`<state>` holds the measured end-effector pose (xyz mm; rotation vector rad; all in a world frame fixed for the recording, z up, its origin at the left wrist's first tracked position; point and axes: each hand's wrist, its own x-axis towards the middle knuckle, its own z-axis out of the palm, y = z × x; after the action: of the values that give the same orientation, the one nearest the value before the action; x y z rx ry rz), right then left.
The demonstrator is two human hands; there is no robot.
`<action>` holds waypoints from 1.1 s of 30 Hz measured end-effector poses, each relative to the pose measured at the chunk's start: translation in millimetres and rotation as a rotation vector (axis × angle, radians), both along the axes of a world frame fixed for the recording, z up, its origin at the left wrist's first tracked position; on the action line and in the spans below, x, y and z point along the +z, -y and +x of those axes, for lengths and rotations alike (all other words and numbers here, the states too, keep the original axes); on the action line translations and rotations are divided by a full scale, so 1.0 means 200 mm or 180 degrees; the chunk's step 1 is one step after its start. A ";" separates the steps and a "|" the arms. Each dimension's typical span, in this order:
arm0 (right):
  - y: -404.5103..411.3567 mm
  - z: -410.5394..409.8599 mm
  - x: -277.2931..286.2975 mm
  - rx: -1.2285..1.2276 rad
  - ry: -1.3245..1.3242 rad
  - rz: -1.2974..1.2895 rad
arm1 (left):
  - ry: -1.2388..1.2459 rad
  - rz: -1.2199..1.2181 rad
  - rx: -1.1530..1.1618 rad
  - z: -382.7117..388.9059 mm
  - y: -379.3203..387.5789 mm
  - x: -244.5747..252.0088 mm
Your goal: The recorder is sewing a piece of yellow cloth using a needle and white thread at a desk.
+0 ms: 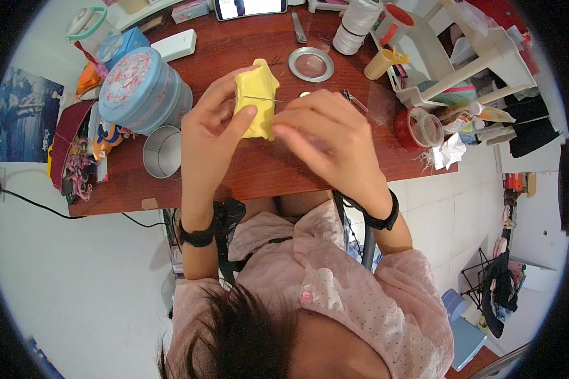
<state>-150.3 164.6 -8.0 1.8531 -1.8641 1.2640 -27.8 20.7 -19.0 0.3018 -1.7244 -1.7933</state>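
My left hand (213, 125) holds a small, padded-looking yellow fabric piece (261, 83) above the desk, thumb on its face and fingers behind. A thin needle (261, 98) lies across the yellow face, its end sticking out past the right edge. My right hand (339, 132) is close beside that edge, fingers bent and thumb stretched toward the fabric. Whether those fingers pinch a thread is too small to tell. A small white object (305, 94) shows partly behind the right hand, with thread snips (355, 100) to its right.
On the reddish-brown desk (246, 173) stand a light blue tin (175, 94), an open metal can (162, 152), a silver ring lid (311, 65), white thread spools (355, 28) and a yellow spool (379, 64). A white rack (474, 71) and red container (415, 130) line the right side; a lit screen (251, 7) stands behind.
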 end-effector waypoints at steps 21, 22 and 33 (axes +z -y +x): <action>0.06 0.00 0.01 0.0243 0.0962 -0.0456 | -0.0060 -0.0167 -0.0843 0.02 0.00 -0.01; 0.06 0.00 0.01 0.0250 0.1178 -0.0513 | -0.0037 -0.0218 -0.0820 0.02 0.01 -0.01; -0.17 -0.17 0.23 0.2246 0.4134 -0.0482 | 0.0083 -0.0183 -0.0199 0.04 0.11 -0.04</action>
<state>-184.8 199.4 38.1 1.7371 -1.2889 3.2905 -19.6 -1.5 -27.4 0.2505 -1.8187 -1.7875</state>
